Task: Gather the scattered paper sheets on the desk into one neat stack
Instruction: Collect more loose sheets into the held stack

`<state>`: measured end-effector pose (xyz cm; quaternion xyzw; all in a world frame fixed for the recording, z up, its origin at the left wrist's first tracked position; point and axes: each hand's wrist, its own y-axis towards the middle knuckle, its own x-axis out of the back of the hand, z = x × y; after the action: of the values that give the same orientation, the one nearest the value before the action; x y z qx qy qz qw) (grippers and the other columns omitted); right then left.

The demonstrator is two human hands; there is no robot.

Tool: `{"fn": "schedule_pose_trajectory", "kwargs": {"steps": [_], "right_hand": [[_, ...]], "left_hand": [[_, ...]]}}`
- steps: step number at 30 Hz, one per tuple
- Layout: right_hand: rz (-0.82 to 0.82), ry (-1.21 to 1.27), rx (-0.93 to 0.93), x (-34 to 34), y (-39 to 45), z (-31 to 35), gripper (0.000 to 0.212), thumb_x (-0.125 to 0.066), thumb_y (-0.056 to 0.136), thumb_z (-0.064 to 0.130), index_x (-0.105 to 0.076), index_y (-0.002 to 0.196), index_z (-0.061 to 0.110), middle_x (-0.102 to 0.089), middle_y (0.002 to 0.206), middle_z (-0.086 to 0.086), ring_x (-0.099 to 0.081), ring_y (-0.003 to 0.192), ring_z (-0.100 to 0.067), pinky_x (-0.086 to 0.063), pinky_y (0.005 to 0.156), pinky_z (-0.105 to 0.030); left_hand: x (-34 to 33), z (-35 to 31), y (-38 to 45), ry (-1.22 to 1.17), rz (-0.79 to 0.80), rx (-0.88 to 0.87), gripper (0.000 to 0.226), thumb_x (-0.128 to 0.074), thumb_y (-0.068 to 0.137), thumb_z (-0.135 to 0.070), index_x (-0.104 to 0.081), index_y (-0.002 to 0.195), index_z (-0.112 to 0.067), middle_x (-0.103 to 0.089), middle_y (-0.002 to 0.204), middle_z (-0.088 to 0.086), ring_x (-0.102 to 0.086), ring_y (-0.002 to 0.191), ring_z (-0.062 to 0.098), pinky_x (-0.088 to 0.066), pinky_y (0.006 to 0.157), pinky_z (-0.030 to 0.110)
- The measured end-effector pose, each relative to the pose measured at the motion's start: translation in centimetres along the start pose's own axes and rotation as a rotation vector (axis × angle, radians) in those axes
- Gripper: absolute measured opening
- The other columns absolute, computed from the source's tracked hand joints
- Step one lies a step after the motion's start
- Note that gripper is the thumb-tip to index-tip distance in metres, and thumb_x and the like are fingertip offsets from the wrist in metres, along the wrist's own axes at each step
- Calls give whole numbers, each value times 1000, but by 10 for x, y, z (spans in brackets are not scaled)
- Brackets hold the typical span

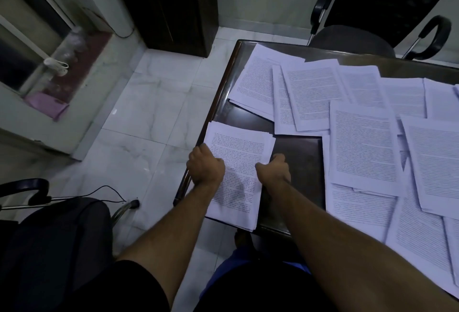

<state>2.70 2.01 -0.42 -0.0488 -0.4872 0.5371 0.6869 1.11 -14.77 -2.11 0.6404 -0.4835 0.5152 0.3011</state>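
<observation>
Both bare forearms reach forward and down to a thick stack of white printed paper sheets point(238, 162) lying at the near left corner of the dark glossy wooden desk point(298, 157). The left hand point(205, 166) sits on the stack's left edge, knuckles up, its fingers curled round that edge and gripping it. The right hand point(274, 169) is on the stack's right edge, fingers curled in against the sheets and thumb pointing away from the body, gripping that side. The stack lies slightly askew, its near end hanging just past the desk's edge.

To the right of the stack and beyond it, many loose white printed sheets point(365, 142) lie scattered and overlapping across the desk. All carry dense lines of black text, too small and blurred to read.

Left of the stack, off the desk, a black office chair with chrome arms point(49, 224) stands on the pale marble floor point(149, 103).
</observation>
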Motion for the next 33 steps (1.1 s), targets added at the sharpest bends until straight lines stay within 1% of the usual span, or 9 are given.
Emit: {"fn": "schedule_pose_trajectory", "kwargs": {"steps": [3,5,12,15,18,20,23,27,33], "right_hand": [[-17,40,48,6,2,10,54,-66,87,36,-46,132,15,-58,130,-12,-62,110,-33,-52,80,-33],[-40,83,76,14,6,21,45,-65,90,32,-51,129,16,-60,128,-10,-62,108,-29,-46,75,-28],[-111,196,136,46,43,48,29,-63,90,28,-60,116,16,-69,112,-6,-64,93,-24,-46,74,-26],[-128,191,146,64,76,55,31,-64,86,30,-60,115,18,-70,109,-8,-66,90,-24,-51,72,-29],[-149,53,216,79,108,59,43,-65,84,35,-60,124,19,-63,122,-10,-61,109,-29,-55,86,-40],[-180,-14,243,88,132,59,48,-65,85,35,-57,130,18,-59,130,-10,-54,121,-31,-49,97,-44],[-239,-76,267,105,172,55,55,-64,86,32,-53,137,14,-52,138,-11,-46,131,-31,-41,105,-45],[-306,-178,248,130,232,51,67,-64,86,41,-44,145,13,-35,154,-16,-28,145,-33,-31,114,-49],[-334,-181,173,161,296,61,73,-58,89,50,-35,149,15,-28,159,-16,-25,147,-34,-26,117,-49]], "left_hand": [[2,-24,1,-134,31,-140,43,-67,81,-23,-61,118,-3,-64,115,18,-61,103,35,-51,84,40],[5,-44,4,-263,116,-140,44,-64,87,-26,-60,126,-8,-63,123,13,-61,110,31,-53,89,40],[1,-107,40,-442,355,-158,40,-63,92,-28,-57,128,-12,-64,125,10,-60,114,28,-52,95,38],[-6,-144,68,-478,442,-150,37,-60,91,-22,-57,126,-10,-64,120,11,-61,108,27,-52,90,34],[-16,-183,96,-542,520,-82,50,-62,91,-25,-49,136,-8,-60,126,13,-59,112,26,-48,87,29],[-25,-209,113,-540,530,-32,61,-64,90,-30,-42,142,-6,-54,137,15,-55,121,29,-44,92,30],[-44,-245,137,-531,523,98,66,-66,86,-37,-42,138,-4,-53,137,14,-56,119,34,-50,95,37],[-72,-292,161,-609,474,253,56,-69,76,-38,-57,121,-6,-64,121,13,-64,103,33,-57,88,43],[-96,-336,174,-627,465,279,43,-61,83,-20,-58,124,-7,-65,123,11,-64,104,32,-57,90,40]]}}
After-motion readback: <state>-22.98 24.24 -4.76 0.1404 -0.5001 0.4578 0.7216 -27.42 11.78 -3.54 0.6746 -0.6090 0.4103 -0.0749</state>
